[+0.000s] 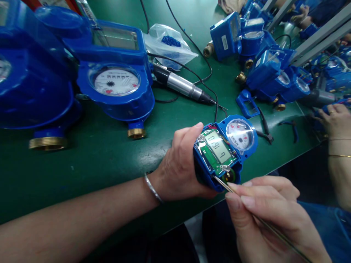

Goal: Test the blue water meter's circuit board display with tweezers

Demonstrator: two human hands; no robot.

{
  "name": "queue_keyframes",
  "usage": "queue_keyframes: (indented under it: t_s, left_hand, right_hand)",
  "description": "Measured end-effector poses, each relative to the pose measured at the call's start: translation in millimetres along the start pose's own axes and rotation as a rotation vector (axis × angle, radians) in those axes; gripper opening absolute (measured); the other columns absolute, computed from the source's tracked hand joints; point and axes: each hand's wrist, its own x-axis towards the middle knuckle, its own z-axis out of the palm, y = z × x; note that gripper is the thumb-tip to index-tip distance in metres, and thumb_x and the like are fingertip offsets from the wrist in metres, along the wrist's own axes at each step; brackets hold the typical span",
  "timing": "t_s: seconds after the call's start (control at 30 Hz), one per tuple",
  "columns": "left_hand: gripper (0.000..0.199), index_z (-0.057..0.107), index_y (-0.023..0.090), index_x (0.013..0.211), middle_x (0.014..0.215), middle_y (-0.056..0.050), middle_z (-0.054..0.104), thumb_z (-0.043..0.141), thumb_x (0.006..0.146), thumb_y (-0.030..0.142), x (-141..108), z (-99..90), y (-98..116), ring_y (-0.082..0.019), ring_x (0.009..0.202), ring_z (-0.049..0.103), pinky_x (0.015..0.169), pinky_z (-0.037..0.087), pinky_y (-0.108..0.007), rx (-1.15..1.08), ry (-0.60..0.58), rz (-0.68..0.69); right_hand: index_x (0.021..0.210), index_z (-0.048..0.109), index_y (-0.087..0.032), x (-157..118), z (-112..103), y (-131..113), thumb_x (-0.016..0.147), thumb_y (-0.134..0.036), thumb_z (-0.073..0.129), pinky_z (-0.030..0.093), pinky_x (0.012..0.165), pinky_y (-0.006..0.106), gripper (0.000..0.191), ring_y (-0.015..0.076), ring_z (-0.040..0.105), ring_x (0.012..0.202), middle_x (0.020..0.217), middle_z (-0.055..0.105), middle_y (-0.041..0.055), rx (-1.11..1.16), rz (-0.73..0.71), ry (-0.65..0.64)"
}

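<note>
My left hand [179, 166] is wrapped round the body of an open blue water meter [238, 166], tilted near the table's front edge. Inside its housing a green circuit board [207, 155] carries a lit LCD display [218, 147] with digits. The round dial [240, 135] is at the meter's upper right, and thin wires run beside the board. Between the thumb and fingers of my right hand [270, 215] is a thin metal tool [276, 233], perhaps tweezers. Its tip touches the lower corner of the housing by the board.
Large blue meters [116, 82] stand at the left, and more meters [265, 69] at the upper right. An electric screwdriver [183, 86], cables and a plastic bag [175, 47] lie behind. Pliers [264, 126] and a blue cover [247, 104] lie right, near another person's hand [337, 120].
</note>
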Motion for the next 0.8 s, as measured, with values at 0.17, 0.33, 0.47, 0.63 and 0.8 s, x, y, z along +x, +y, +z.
queue_keyframes:
  t_s: [0.17,0.33,0.47,0.63,0.8]
  left_hand:
    - [0.130,0.008,0.006,0.149,0.130,-0.025,0.039,0.081,0.056,0.060,1.0,0.2,0.1,-0.038,0.117,0.046,0.094,0.052,-0.055,-0.023,0.003,0.026]
    - [0.124,0.011,0.005,0.148,0.130,-0.026,0.038,0.079,0.059,0.058,1.0,0.6,-1.4,-0.039,0.117,0.046,0.091,0.053,-0.055,-0.041,0.019,0.069]
    - [0.124,0.011,0.007,0.149,0.131,-0.024,0.038,0.080,0.059,0.055,-0.6,0.5,-0.3,-0.037,0.118,0.047,0.091,0.055,-0.051,-0.012,0.014,0.080]
    - [0.127,0.009,0.009,0.149,0.131,-0.022,0.038,0.082,0.055,0.051,-0.1,-2.0,3.4,-0.038,0.117,0.047,0.091,0.054,-0.053,0.008,-0.020,0.069]
    - [0.123,0.012,0.009,0.148,0.129,-0.022,0.040,0.083,0.055,0.049,0.8,-2.9,3.7,-0.038,0.117,0.048,0.092,0.054,-0.051,0.000,-0.018,0.069]
  right_hand:
    - [0.082,0.062,-0.020,5.0,-11.7,7.9,0.072,-0.008,0.078,0.048,0.066,0.029,0.023,0.0138,0.068,0.069,0.080,0.074,-0.0037,-0.037,-0.048,-0.101]
    - [0.084,0.062,-0.019,4.7,-11.4,0.5,0.070,-0.006,0.079,0.046,0.066,0.030,0.025,0.0142,0.066,0.070,0.075,0.071,-0.0036,-0.058,-0.030,-0.075]
    - [0.082,0.062,-0.018,1.9,-10.2,-3.9,0.070,-0.004,0.078,0.044,0.065,0.031,0.024,0.0138,0.064,0.069,0.074,0.070,-0.0034,-0.049,-0.013,-0.054]
    - [0.080,0.062,-0.017,-1.2,-6.7,-3.7,0.070,-0.003,0.079,0.044,0.065,0.032,0.024,0.0143,0.064,0.071,0.074,0.071,-0.0019,-0.052,-0.020,-0.027]
    - [0.082,0.062,-0.016,-1.4,-8.7,-2.9,0.071,-0.003,0.078,0.045,0.066,0.031,0.024,0.0134,0.064,0.071,0.076,0.071,-0.0022,-0.049,-0.014,-0.040]
